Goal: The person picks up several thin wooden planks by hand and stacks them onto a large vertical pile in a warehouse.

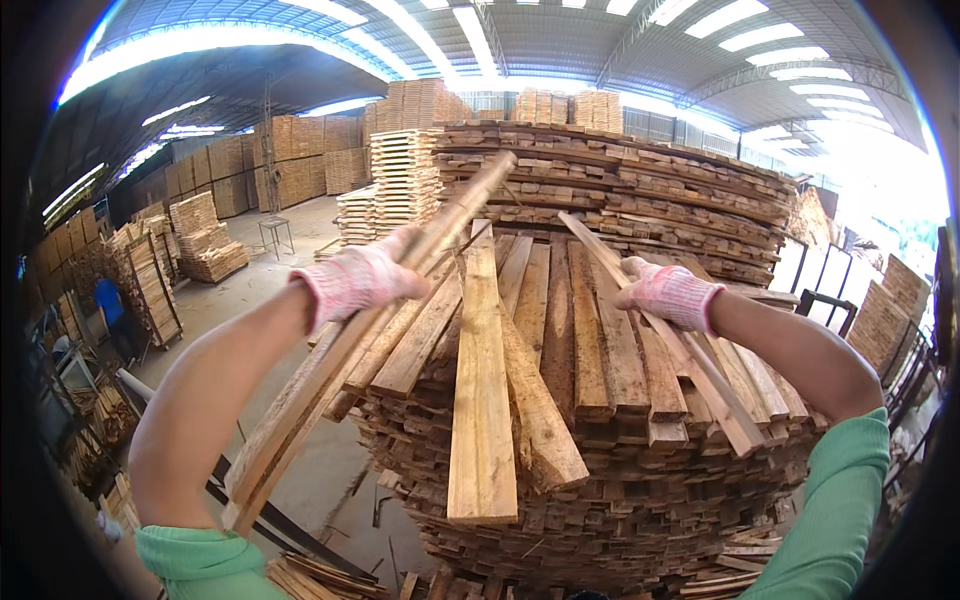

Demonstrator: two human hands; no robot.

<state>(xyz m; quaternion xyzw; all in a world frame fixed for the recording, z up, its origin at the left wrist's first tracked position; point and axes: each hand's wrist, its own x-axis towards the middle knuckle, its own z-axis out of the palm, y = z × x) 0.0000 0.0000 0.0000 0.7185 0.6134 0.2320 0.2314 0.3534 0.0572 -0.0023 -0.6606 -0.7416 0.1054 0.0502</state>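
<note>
A long wooden plank [330, 370] runs slantwise from the lower left up toward the middle of the view, lifted clear of the pile, and the left hand [358, 280] in a pink-and-white knit glove is closed around it partway along its length. A second plank [665, 345], thinner and also slanting, lies across the top of the pile on the right, and the right hand [668, 292], gloved the same way, is wrapped around it near its upper part. Both planks belong to a tall, rough stack of planks [560, 460] directly in front of the person, its boards lying at loose angles with several ends sticking out over the near edge. Green sleeves [840, 520] cover the upper arms. Behind rises a higher stack of boards [640, 190], with more piles of timber [300, 150] across the concrete floor [250, 290] of a large roofed shed.
</note>
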